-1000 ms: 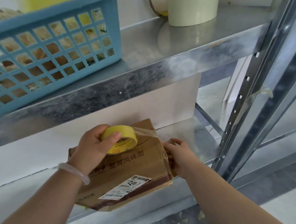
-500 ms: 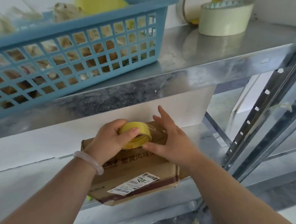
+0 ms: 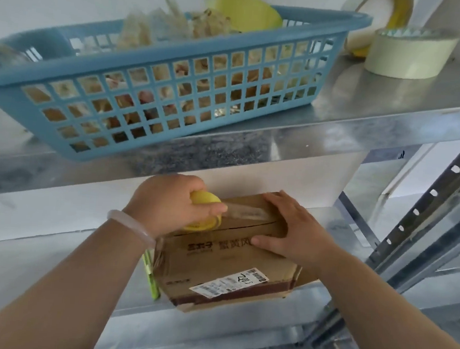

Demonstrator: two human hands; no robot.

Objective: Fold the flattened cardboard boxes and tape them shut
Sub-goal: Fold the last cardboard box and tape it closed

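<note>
Cardboard box [image 3: 217, 266] folded, on lower shelf [image 3: 39, 270]; left hand [image 3: 172, 200] grips yellow tape roll [image 3: 203, 224], strip [image 3: 248, 213] part-way across top seam, right hand [image 3: 293, 230] spread flat pressing the top; cutting, smoothing likely remain.

A metal rack with two shelves in view. The upper shelf [image 3: 391, 104] carries a blue basket [image 3: 177, 49] at the left and a roll of pale tape [image 3: 406, 56] lying flat at the right, apart from it. The lower shelf [image 3: 53, 271] carries a cardboard box [image 3: 217, 266], with a thin green stick [image 3: 152, 280] just beside its left edge.
</note>
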